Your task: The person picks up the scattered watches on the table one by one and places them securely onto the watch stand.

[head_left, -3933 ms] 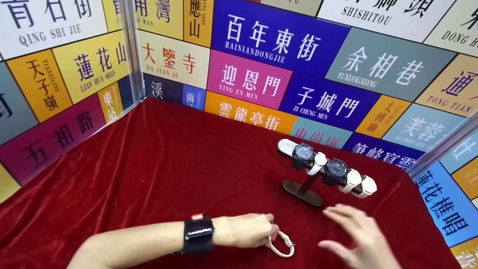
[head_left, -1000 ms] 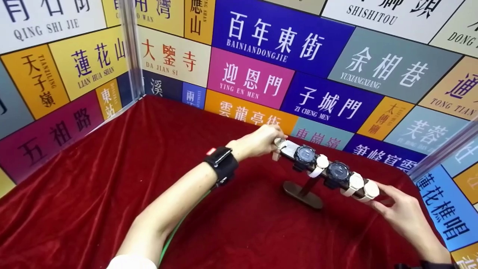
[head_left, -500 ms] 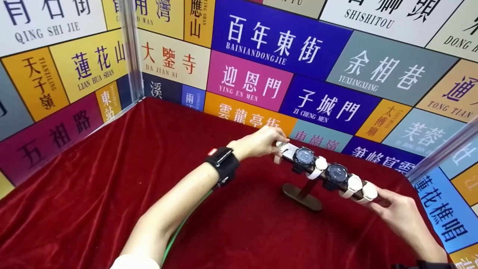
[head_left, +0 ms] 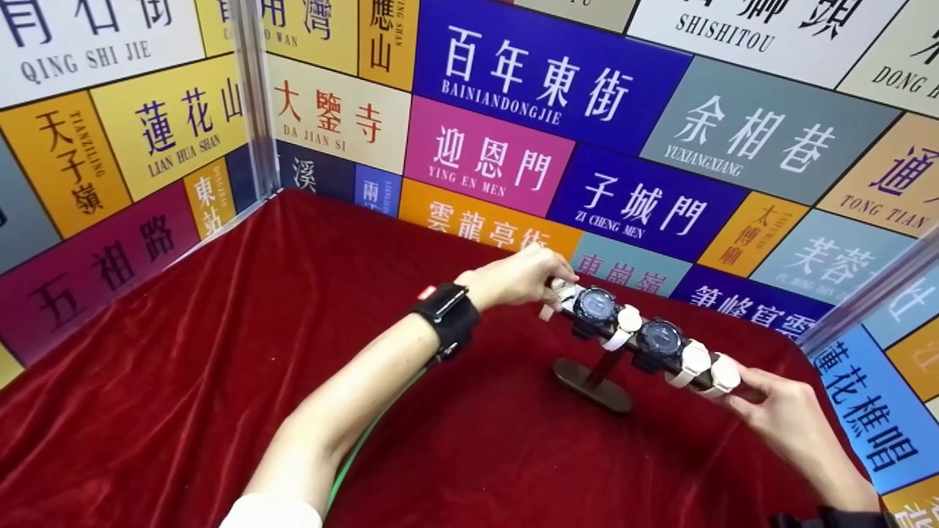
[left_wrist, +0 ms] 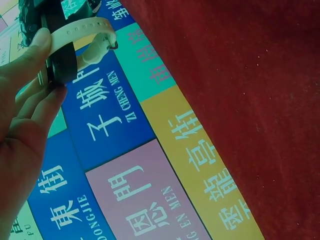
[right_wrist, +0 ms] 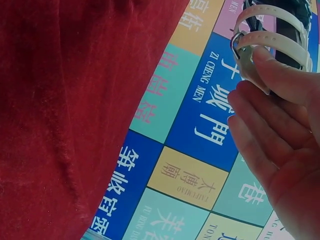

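My left hand (head_left: 521, 277) pinches a white wristwatch (left_wrist: 82, 31) at the left end of the bar of a watch stand (head_left: 593, 386). In the left wrist view its pale strap loops round the bar, with the thumb on it; the dial is hidden. At the bar's other end, my right hand (head_left: 781, 407) grips the stand between thumb and fingers, beside the outermost white watch (head_left: 725, 374). The right wrist view has the thumb close to that watch's buckle (right_wrist: 237, 44). Between the hands sit black watches (head_left: 596, 304) and other white watches (head_left: 629, 319).
Red velvet cloth (head_left: 293, 352) covers the table, with folds at the left. Panels printed with street names (head_left: 491, 154) stand behind and at both sides, close behind the stand. A green cable (head_left: 359, 447) runs beneath the left forearm.
Earlier the left hand held the white watch low over the cloth and the right hand was off the stand. Both came to the bar's ends; lately the left shifted slightly right along it.
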A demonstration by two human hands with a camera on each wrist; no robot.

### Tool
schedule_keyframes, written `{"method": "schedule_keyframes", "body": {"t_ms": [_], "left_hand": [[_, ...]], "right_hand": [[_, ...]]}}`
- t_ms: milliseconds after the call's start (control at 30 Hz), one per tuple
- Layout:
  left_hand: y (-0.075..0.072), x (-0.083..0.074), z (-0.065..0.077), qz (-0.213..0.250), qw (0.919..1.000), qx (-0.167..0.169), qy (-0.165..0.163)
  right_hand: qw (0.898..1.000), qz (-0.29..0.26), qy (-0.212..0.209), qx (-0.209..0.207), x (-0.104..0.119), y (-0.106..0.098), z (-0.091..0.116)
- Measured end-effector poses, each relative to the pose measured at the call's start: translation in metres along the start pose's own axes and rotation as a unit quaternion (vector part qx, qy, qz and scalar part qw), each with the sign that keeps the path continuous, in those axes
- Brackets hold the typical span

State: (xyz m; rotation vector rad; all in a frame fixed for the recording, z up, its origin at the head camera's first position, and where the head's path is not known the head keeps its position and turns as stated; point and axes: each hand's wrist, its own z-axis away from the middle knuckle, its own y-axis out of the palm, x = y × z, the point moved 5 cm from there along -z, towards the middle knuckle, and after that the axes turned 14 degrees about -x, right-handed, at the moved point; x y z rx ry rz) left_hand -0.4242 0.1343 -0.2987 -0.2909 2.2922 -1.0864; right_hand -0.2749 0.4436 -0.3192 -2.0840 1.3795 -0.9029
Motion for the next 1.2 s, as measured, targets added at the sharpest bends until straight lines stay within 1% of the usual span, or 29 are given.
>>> {"method": "schedule_keyframes", "body": {"t_ms": [133,233,333,500,633,767,833,900,933,1000,1033,1100,1200], "left_hand": [[0.001,0.0,0.001,0.002,0.9999,-0.014,0.005],[0.003,0.001,0.002,0.001,0.9997,-0.025,0.003],[0.005,0.002,0.002,0.004,0.9996,-0.028,0.0],[0.008,0.003,0.002,0.012,0.9996,-0.021,-0.012],[0.011,0.003,0.003,0.008,0.9997,-0.018,-0.016],[0.011,0.002,0.006,0.012,0.9997,-0.011,-0.02],[0.009,0.001,0.008,0.018,0.9996,-0.006,-0.022],[0.001,0.0,0.009,0.02,0.9995,0.002,-0.025],[-0.004,0.0,0.009,0.019,0.9995,0.003,-0.026],[-0.021,0.002,0.008,0.006,0.9995,0.007,-0.029],[-0.032,0.003,0.007,0.001,0.9993,0.01,-0.037],[-0.054,0.007,0.004,-0.021,0.9978,0.017,-0.06],[-0.086,0.014,0.001,-0.069,0.9915,0.028,-0.107]], "right_hand": [[1.0,-0.004,-0.001,0.001,0.0,0.0,-0.001],[1.0,-0.004,-0.005,-0.004,0.0,-0.001,-0.002],[1.0,-0.005,-0.007,-0.004,0.0,-0.001,-0.002],[1.0,-0.005,-0.004,-0.003,-0.001,0.0,-0.002],[1.0,-0.003,-0.001,-0.001,-0.001,0.0,-0.001],[1.0,0.005,0.002,0.015,-0.004,0.0,0.0],[0.999,0.011,0.003,0.032,-0.006,-0.002,0.0],[0.998,0.022,0.0,0.059,-0.009,-0.005,-0.003],[0.996,0.026,0.002,0.08,-0.011,-0.008,-0.005],[0.992,0.042,-0.001,0.117,-0.016,-0.016,-0.012],[0.991,0.051,-0.005,0.127,-0.019,-0.021,-0.019],[0.986,0.071,-0.006,0.148,-0.023,-0.031,-0.035],[0.985,0.101,-0.021,0.141,-0.025,-0.044,-0.069]]}}
